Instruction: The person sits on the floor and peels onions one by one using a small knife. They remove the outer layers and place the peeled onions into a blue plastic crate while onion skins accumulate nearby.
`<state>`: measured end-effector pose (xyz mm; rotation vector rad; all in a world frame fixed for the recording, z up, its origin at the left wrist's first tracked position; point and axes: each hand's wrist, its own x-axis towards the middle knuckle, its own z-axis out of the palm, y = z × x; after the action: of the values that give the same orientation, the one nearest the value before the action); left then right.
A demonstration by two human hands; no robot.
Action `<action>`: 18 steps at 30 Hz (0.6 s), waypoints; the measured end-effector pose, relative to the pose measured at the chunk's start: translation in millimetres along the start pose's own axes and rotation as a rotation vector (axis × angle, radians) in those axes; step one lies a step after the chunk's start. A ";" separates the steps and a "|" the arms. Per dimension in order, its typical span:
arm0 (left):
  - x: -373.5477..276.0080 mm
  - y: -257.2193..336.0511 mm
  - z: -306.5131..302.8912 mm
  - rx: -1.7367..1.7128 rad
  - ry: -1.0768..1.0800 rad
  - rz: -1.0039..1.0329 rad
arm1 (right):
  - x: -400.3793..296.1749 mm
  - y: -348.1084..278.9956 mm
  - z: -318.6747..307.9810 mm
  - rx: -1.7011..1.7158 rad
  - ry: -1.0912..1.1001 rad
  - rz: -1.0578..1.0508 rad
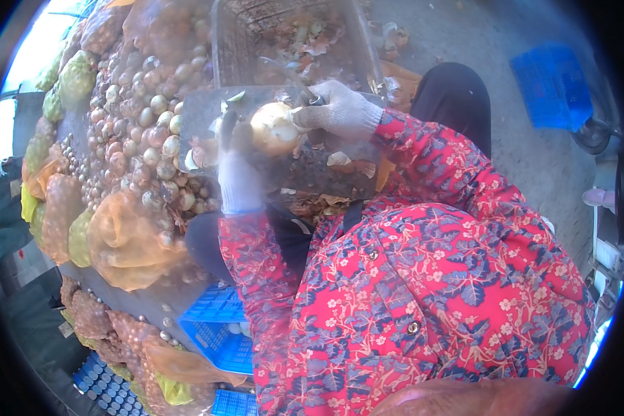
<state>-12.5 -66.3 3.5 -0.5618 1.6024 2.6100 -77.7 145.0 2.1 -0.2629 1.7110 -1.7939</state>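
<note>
A pale, partly peeled onion (pixel 273 130) is at the board (pixel 312 174), which lies across in front of me. My right hand (pixel 340 109), in a light knitted glove, is closed around a knife (pixel 296 80). Its blade points up and away to the left, and the thumb of that hand presses on the onion's right side. At the onion's left edge is my gloved left hand (pixel 239 169), blurred, with darkened fingers pointing up. Whether it grips the onion or only touches it is unclear. Loose peel scraps (pixel 339 158) are scattered over the board.
A large heap of onions (pixel 145 135) spreads to the left, with filled mesh sacks (pixel 130 242) around it. Beyond the board, a tub (pixel 221 47) contains peelings. Blue plastic crates (pixel 551 86) (pixel 223 343) stand at far right and lower left.
</note>
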 end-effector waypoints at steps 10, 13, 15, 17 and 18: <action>4.5 -29.9 7.9 1.190 -0.036 0.545 | 13.9 23.5 5.6 -0.179 -0.014 -0.135; 12.6 -31.9 8.1 0.755 -0.002 0.507 | 0.8 -4.1 2.4 0.061 -0.073 -0.097; -0.7 -19.3 23.4 0.555 0.015 0.465 | 1.3 -7.7 -6.9 0.134 -0.049 -0.105; -6.0 -7.1 27.9 0.288 0.092 0.347 | -0.7 -12.2 -14.9 0.200 0.016 -0.127; -8.4 -5.6 13.9 0.238 0.104 0.386 | -0.9 -14.0 -22.8 0.258 0.023 -0.166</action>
<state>-7.5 -50.3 7.0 -0.4141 2.2138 2.6085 -93.9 163.5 12.6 -0.2806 1.4889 -2.1223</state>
